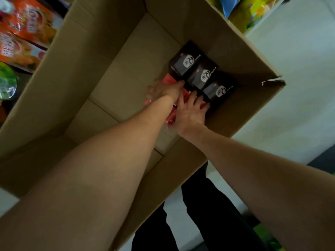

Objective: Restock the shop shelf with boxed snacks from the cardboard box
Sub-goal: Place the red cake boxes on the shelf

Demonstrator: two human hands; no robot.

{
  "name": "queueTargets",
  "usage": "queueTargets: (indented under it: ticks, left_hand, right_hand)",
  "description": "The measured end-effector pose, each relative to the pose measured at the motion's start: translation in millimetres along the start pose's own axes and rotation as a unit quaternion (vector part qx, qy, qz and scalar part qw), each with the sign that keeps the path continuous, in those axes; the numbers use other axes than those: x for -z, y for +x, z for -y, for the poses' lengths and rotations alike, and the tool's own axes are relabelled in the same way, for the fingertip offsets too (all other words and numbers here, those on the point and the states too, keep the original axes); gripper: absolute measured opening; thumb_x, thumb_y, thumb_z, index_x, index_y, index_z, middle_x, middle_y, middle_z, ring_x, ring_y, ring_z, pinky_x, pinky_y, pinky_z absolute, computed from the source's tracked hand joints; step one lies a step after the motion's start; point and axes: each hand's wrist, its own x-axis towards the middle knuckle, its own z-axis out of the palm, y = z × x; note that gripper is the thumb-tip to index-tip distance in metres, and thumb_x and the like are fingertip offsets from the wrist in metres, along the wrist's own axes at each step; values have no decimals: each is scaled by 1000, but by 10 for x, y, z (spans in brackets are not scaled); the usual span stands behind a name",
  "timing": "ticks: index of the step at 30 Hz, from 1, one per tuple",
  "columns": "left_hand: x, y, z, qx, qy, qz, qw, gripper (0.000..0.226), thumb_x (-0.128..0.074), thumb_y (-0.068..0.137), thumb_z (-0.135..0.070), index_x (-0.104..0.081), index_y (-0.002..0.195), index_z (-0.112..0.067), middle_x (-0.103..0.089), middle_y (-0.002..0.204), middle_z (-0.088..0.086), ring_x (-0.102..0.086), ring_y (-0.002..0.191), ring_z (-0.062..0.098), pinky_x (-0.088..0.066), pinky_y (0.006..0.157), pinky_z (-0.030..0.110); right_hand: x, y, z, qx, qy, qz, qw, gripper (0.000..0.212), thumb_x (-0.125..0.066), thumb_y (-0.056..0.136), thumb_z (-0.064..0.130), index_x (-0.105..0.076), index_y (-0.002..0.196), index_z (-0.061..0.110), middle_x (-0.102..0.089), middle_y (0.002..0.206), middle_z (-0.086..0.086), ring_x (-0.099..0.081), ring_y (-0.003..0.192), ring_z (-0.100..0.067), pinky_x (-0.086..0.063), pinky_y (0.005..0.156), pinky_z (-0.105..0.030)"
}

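Around both of your hands stands the big cardboard box (pixel 76 73), flaps up, its brown floor mostly bare to the left of your grip. Beyond its left wall, shelves carry orange snack bags (pixel 23 33); past the far right corner there are yellow-green packets (pixel 248 13). Deep in the box's right corner, just beyond your fingertips, three black snack boxes (pixel 203 75) sit in a row against the wall, each showing a white logo. Directly under your hands lie red snack boxes (pixel 169 80), partly hidden by your wrists. Your left hand (pixel 163 90) reaches down onto the red boxes, fingers curled over their far edge in a grip, thumb touching the nearest black box. Your right hand (pixel 190 109), just beside it, lies with fingers spread and fairly straight, tips on the edge of the black row, holding nothing that shows.
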Motion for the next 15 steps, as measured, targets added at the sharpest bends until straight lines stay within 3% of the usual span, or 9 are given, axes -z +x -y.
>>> queueTargets:
  ticks: [4, 7, 11, 15]
  left_hand:
    - [94, 75, 102, 37, -76, 2, 996, 92, -70, 60, -62, -43, 136, -18, -45, 135, 13, -45, 125, 35, -38, 102, 42]
    - [108, 106, 209, 76, -150, -15, 986, 88, -69, 58, -59, -45, 133, -18, -46, 130, 12, -48, 119, 37, -42, 100, 46]
    - [129, 131, 311, 109, -216, -40, 969, 82, -67, 56, -59, -49, 127, -22, -47, 125, 10, -51, 114, 36, -44, 98, 48]
    - [210, 182, 541, 131, -222, -50, 965, 90, -63, 50, -64, -47, 130, -25, -49, 126, 8, -51, 114, 35, -44, 97, 51]
  right_hand:
    - [-126, -13, 47, 23, -53, -7, 998, 137, -72, 68, 65, 29, 149, 19, 7, 156, -34, -5, 143, -55, -18, 108, -73]
    - [-147, 2, 26, 47, -95, -25, 994, 134, -72, 73, 57, 35, 146, 21, 7, 155, -36, -5, 142, -57, -16, 108, -74]
    - [-174, 43, -89, 113, -106, -74, 985, 135, -76, 64, 58, 19, 152, 24, -19, 150, -27, -26, 134, -48, -19, 111, -67]
    - [-189, 38, -160, 94, -74, -64, 991, 136, -81, 55, 59, 5, 151, 17, -20, 151, -25, -26, 136, -47, -21, 112, -63]
